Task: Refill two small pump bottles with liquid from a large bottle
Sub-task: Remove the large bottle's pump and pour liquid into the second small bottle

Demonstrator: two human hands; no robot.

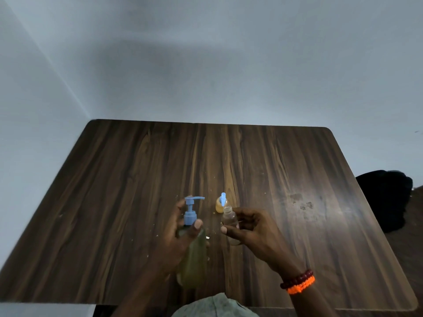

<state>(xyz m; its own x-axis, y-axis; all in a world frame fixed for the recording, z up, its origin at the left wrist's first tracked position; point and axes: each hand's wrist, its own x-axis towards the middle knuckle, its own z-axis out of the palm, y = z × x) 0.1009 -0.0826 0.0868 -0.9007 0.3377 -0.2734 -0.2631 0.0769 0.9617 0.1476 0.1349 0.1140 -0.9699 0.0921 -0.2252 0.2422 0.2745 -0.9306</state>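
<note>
Head: bottles (193, 245) in both hands (248, 227)

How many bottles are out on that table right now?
3. A big green bottle with a blue pump is held in the left hand. A small clear bottle without a top is in the right hand. A small yellow bottle stands on the table behind them.

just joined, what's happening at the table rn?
A person is refilling pump bottles. The left hand grips the large bottle of greenish liquid, its blue pump on. The right hand holds a small clear bottle with no pump on its open neck; it looks empty. A second small bottle, holding amber liquid, stands on the wooden table behind. No pouring visible.
</note>
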